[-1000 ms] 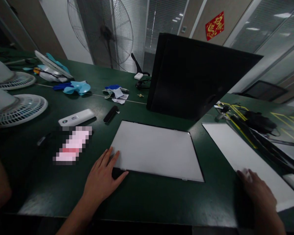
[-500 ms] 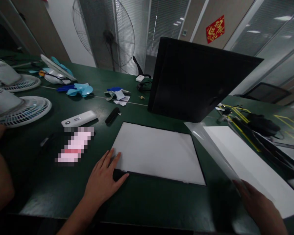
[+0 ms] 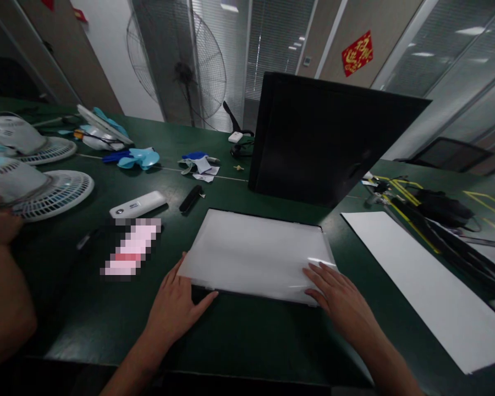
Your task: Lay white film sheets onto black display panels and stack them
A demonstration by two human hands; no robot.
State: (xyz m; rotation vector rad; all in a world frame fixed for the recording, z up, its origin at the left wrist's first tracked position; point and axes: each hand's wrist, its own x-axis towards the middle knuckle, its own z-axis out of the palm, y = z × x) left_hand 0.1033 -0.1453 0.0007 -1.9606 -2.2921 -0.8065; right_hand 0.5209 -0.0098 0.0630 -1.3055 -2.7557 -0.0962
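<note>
Under the right fingers (image 3: 324,280), film (image 3: 256,256) now overlies panel (image 3: 272,223).

dim light, glare on film (image 3: 253,254), stretched edges

A white panel (image 3: 259,247) edged in thin black is showing at mid-frame against a dark green counter (image 3: 268,341), while a clear film (image 3: 299,289) over it is catching white glints. A plain white sheet (image 3: 421,280) is brightening the lower right, and a solid black screen (image 3: 334,137) is darkening the area above centre. At left, pale blue blades (image 3: 140,158) are standing out near a white slatted grille (image 3: 64,193) and a pixelated pink patch (image 3: 135,242) banded in red. A red square (image 3: 357,53) patterned in gold is glowing upper right.
</note>
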